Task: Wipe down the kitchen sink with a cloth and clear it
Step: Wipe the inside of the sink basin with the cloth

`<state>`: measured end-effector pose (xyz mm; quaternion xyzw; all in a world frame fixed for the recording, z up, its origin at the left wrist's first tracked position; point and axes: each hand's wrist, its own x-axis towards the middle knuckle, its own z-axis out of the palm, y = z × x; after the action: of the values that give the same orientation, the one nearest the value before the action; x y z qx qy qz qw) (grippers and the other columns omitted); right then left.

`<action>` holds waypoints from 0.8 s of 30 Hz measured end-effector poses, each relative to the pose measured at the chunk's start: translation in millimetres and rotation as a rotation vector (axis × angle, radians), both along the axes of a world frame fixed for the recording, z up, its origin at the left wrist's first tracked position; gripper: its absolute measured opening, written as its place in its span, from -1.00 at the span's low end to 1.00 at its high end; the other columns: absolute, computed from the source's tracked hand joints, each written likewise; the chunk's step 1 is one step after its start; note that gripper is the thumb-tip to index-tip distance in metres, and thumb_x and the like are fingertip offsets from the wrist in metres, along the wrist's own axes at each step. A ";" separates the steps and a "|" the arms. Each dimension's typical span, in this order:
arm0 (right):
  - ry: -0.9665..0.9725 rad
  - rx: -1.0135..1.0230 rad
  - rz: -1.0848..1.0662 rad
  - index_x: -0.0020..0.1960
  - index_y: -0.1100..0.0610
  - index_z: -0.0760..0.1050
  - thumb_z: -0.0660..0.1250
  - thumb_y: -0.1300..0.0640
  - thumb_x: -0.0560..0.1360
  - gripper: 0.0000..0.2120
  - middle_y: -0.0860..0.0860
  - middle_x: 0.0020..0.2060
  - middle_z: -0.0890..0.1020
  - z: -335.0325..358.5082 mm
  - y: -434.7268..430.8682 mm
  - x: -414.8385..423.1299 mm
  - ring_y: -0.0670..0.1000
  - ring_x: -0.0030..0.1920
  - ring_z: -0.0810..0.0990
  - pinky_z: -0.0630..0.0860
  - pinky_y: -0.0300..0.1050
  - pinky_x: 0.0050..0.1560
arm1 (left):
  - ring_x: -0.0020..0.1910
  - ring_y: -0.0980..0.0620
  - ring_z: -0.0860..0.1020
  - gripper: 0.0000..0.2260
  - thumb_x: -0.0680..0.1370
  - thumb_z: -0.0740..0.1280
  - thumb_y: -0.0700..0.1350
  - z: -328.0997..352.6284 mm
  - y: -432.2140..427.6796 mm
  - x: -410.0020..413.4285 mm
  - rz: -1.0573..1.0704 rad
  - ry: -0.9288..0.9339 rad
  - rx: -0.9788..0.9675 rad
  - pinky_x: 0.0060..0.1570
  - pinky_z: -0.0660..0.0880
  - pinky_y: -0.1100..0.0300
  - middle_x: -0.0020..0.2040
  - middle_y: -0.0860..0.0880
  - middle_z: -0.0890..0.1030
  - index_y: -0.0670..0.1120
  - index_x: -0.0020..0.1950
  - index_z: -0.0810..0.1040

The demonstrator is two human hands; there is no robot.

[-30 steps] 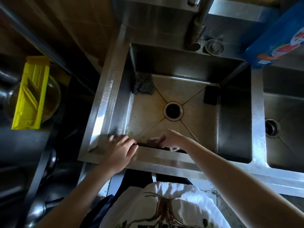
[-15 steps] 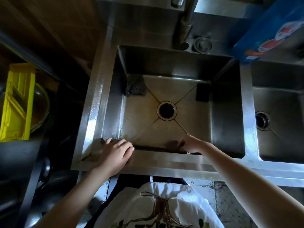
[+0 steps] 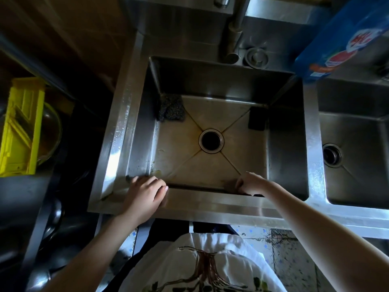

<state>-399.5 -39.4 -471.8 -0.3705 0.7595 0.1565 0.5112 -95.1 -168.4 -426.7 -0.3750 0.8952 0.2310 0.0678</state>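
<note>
Sink (image 3: pixel 134 114): steel basin, floor stained yellow-brown around the drain (image 3: pixel 211 141); wiping judged part done. Left to clear: scouring pad (image 3: pixel 171 109) in far-left corner, dark block (image 3: pixel 256 119) far-right. Cloth (image 3: pixel 252 194): dark, mostly hidden against near wall under right hand (image 3: pixel 251 183), fingers curled on it. Left hand (image 3: pixel 145 190): flat on near rim, fingers loosely spread, holding nothing. Basin middle open; walls steep.

Steel sink (image 3: pixel 134 127), square basin, dull and stained yellowish along the creases to the open round drain (image 3: pixel 211 141). Cloth (image 3: pixel 253 194), just a dark scrap showing at five o'clock against the near wall.
</note>
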 end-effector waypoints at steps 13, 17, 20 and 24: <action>-0.181 -0.171 0.046 0.06 0.17 0.64 0.26 0.13 0.49 -0.76 0.11 -0.12 0.65 3.7 -108.7 134.5 0.09 -0.13 0.59 0.47 -0.21 -0.26 | 0.09 -0.07 0.49 -0.63 0.56 0.05 0.06 -0.7 -45.0 66.9 0.196 0.132 0.034 0.15 0.39 -0.03 0.12 -0.04 0.49 -0.10 0.10 0.55; -0.174 -0.221 0.016 0.04 0.23 0.61 0.21 0.11 0.51 -0.73 0.14 -0.04 0.67 3.7 -132.2 168.5 0.13 -0.04 0.63 0.53 -0.16 -0.12 | 0.05 -0.06 0.49 -0.72 0.54 0.11 -0.01 3.0 -63.6 75.3 0.128 0.107 -0.121 0.12 0.32 0.04 0.10 -0.04 0.51 -0.06 0.08 0.56; -0.189 -0.230 -0.008 -0.05 0.18 0.55 0.20 0.09 0.53 -0.79 0.12 -0.08 0.61 1.8 -145.7 184.5 0.07 -0.03 0.58 0.42 -0.19 -0.12 | 0.08 -0.11 0.49 -0.80 0.52 0.24 -0.13 4.2 -76.9 75.3 0.117 0.126 -0.163 0.14 0.37 -0.01 0.14 -0.12 0.51 -0.13 0.08 0.57; -0.332 -0.221 -0.182 -0.07 0.04 0.57 0.28 0.16 0.49 -0.90 0.01 -0.13 0.55 -2.7 -158.0 192.0 -0.02 -0.10 0.48 0.44 -0.16 -0.05 | 0.08 -0.22 0.51 -0.82 0.46 0.35 -0.28 6.4 -101.3 69.8 0.143 0.122 -0.118 0.12 0.42 -0.05 0.16 -0.18 0.51 -0.19 0.05 0.57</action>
<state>-207.5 -197.3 -474.5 -0.3748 0.7079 -0.0375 0.5975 -25.4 -269.7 -420.2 -0.4266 0.8807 0.2044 -0.0255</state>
